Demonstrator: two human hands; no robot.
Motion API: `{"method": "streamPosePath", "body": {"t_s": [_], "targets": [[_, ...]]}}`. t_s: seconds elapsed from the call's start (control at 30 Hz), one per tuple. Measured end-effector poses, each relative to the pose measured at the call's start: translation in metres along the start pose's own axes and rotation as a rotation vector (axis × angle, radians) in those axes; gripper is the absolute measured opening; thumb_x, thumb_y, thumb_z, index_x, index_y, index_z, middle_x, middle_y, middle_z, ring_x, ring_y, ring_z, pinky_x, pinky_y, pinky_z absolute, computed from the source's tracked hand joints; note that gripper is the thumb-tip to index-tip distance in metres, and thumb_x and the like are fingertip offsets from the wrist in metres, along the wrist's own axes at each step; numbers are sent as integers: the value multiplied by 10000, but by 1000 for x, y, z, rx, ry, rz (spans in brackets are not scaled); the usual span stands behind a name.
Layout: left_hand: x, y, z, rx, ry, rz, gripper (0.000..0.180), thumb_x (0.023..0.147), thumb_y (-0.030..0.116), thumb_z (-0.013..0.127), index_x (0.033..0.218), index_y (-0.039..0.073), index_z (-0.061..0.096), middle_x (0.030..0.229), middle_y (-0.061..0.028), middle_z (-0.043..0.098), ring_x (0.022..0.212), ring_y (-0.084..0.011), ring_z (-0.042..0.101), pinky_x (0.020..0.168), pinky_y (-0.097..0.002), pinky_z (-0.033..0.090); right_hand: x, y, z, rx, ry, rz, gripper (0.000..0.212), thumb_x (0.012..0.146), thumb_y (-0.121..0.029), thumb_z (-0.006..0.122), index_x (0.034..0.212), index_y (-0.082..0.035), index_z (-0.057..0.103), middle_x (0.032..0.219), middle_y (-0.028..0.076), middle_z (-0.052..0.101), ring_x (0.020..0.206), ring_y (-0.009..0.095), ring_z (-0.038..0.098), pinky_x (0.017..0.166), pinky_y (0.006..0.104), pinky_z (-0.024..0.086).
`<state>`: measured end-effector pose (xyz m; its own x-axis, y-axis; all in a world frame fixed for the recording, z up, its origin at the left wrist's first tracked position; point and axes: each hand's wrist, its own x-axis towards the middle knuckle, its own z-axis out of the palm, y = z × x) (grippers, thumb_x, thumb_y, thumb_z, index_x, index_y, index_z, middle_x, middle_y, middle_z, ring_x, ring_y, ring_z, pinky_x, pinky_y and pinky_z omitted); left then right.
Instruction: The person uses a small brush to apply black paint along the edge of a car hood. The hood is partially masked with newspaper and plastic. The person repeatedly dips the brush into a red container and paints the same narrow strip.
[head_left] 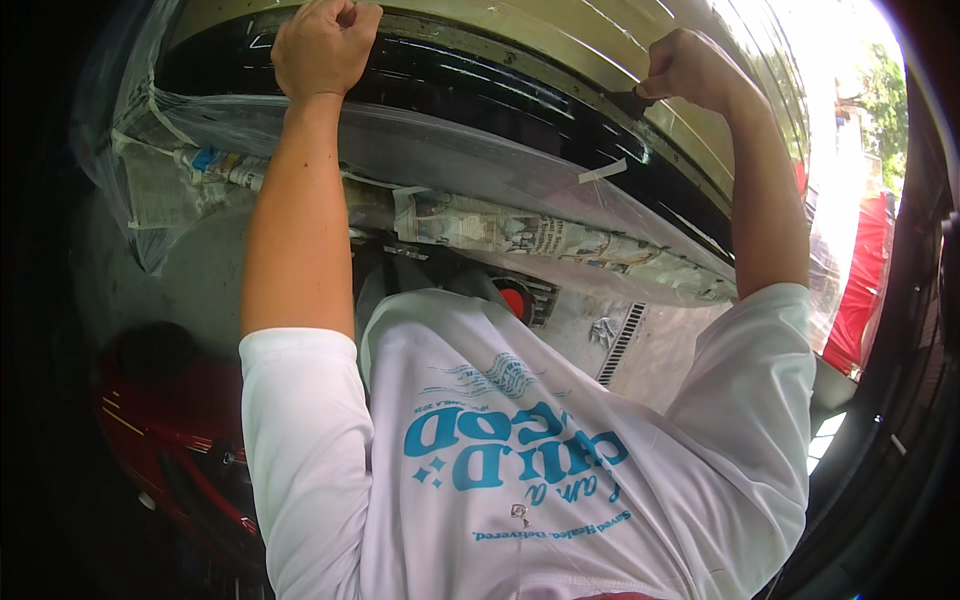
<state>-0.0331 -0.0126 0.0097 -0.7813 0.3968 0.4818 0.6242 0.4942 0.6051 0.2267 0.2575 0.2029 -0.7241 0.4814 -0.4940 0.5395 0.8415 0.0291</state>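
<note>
1. Seen from the wearer's head: a glossy black panel (450, 85) curves across from 10 o'clock to 2 o'clock, below a gold-coloured surface (570, 35).
2. Left hand (325, 55), at 11 o'clock: fingers curled closed into a fist by the panel's upper edge; I cannot tell whether anything is inside.
3. Right hand (695, 75), between 1 and 2 o'clock: fingers gripping a dark flat tool (630, 103), which sits at the panel's upper edge at 1 o'clock.
4. Covering is already up: a clear plastic sheet (450, 150) hangs below the panel, with newspaper (520, 232) under it, just above centre.
5. A pale tape strip (602, 172) lies across the plastic's edge, towards 1 o'clock.
6. My judgement: work along the edge is under way; how much is finished or left, I cannot tell.
</note>
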Motion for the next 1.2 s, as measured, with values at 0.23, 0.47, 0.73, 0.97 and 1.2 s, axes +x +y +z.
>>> {"method": "streamPosePath", "body": {"t_s": [0.23, 0.47, 0.73, 0.97, 1.2], "targets": [[3, 3, -3, -17, 1, -14, 322, 854, 408, 670, 706, 122, 659, 800, -22, 714, 778, -330, 653, 747, -445, 518, -53, -7, 24, 49, 247, 104, 314, 886, -295, 834, 912, 8, 759, 838, 163, 736, 807, 298, 704, 783, 425, 535], [2, -2, -3, 36, 10, 20, 310, 851, 424, 687, 764, 127, 708, 816, -44, 731, 779, -328, 689, 704, -442, 531, -31, -15, 21, -118, 256, -25, 276, 818, -294, 851, 876, -37, 771, 777, 167, 734, 757, 328, 721, 756, 449, 567], [6, 9, -4, -25, -4, -12, 314, 850, 392, 662, 704, 114, 658, 806, -36, 710, 782, -337, 642, 770, -449, 510, 18, 9, -14, 87, -124, 24, 279, 795, -267, 865, 796, -11, 753, 707, 104, 724, 625, 184, 686, 620, 361, 550], [2, 9, -7, -31, 5, -5, 313, 857, 363, 659, 681, 105, 630, 774, -15, 691, 762, -289, 637, 799, -414, 503, -62, -30, 41, -40, 368, 152, 290, 916, -362, 772, 967, -77, 786, 863, 161, 777, 845, 373, 748, 810, 483, 584], [3, 7, -6, -45, 14, 1, 319, 860, 355, 655, 670, 100, 625, 760, -18, 687, 750, -298, 634, 798, -410, 503, -73, -48, 64, -107, 522, 112, 281, 957, -354, 740, 912, -77, 742, 894, 130, 761, 836, 377, 742, 757, 485, 564]]}}
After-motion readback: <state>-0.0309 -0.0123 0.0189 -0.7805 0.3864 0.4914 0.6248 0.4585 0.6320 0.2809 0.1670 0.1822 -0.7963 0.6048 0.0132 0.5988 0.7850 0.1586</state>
